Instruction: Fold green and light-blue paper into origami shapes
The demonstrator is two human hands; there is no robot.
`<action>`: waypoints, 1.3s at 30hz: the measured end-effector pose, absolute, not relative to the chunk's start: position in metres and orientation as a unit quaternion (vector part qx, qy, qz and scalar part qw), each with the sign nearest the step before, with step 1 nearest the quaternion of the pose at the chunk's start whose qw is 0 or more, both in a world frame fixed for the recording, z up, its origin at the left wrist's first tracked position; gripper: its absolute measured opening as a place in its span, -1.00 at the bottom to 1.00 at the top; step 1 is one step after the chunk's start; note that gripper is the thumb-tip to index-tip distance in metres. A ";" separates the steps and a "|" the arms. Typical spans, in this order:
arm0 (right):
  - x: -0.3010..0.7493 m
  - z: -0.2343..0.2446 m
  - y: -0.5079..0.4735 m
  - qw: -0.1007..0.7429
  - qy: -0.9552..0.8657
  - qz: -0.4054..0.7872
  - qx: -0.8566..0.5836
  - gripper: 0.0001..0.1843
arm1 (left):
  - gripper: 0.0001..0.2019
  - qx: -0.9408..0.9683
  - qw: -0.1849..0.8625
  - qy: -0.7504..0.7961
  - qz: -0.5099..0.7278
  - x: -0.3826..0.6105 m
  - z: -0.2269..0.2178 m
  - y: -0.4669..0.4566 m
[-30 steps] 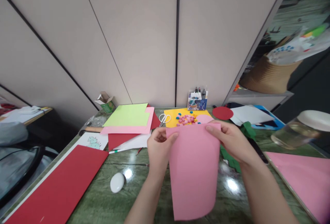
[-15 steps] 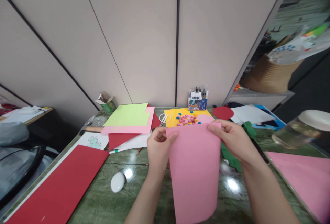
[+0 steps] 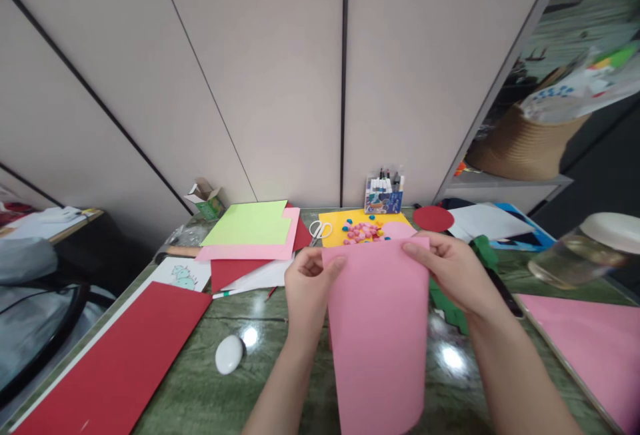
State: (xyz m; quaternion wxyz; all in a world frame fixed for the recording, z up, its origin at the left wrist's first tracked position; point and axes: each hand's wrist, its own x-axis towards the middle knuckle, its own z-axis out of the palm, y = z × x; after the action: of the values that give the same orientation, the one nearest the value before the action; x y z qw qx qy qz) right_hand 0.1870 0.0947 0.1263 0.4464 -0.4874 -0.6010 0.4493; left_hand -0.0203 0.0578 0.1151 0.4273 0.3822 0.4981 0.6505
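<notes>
Paper: one pink sheet point(image 3: 380, 341), smooth and matte, is held up above the table between both hands, its top edge nearly straight, its body bending in a soft curve as it hangs.
Left grip: the left hand point(image 3: 310, 285) pinches the sheet's upper left corner, thumb flat on the near face.
Right grip: the right hand point(image 3: 450, 271) pinches the upper right corner, thumb on the near face, fingers behind.
Tabletop: green, streaked and glossy table point(image 3: 260, 381), throwing back bright spots of light.
Beyond the sheet: yellow paper point(image 3: 333, 221) bearing small rounded pink pieces point(image 3: 361, 232) and a few blue ones; white-handled scissors point(image 3: 321, 229) just beside it.
Left side: notched lime sheet point(image 3: 247, 225), long red sheet point(image 3: 120, 355), smooth white oval object point(image 3: 229, 354).
Right side: flat red disc point(image 3: 434, 219), jagged-edged green pieces point(image 3: 450, 305), clear container point(image 3: 575, 255) with a white lid.
</notes>
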 end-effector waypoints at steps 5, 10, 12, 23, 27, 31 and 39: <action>0.185 0.127 0.095 0.459 -0.605 0.434 -0.484 -0.63 | -0.81 0.380 0.429 0.499 0.651 -0.020 0.114 0.059; 0.185 0.129 0.095 0.459 -0.602 0.444 -0.480 -0.66 | -0.81 0.380 0.424 0.502 0.651 -0.020 0.115 0.059; 0.185 0.129 0.095 0.461 -0.599 0.448 -0.478 -0.66 | -0.81 0.379 0.427 0.497 0.654 -0.020 0.115 0.058; 0.184 0.130 0.094 0.457 -0.607 0.430 -0.487 -0.64 | -0.82 0.375 0.432 0.493 0.656 -0.020 0.114 0.059; 0.185 0.130 0.094 0.456 -0.612 0.421 -0.491 -0.64 | -0.82 0.378 0.429 0.495 0.654 -0.021 0.114 0.059; 0.184 0.130 0.093 0.455 -0.613 0.418 -0.492 -0.64 | -0.82 0.380 0.428 0.492 0.656 -0.020 0.114 0.059; 0.183 0.131 0.093 0.459 -0.621 0.398 -0.495 -0.65 | -0.81 0.381 0.429 0.491 0.655 -0.021 0.114 0.059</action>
State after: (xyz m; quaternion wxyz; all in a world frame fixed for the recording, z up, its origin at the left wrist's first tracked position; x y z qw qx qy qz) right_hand 0.1832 0.0934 0.1312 0.4586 -0.4948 -0.6214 0.3984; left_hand -0.0211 0.0591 0.1137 0.4291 0.3808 0.4915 0.6553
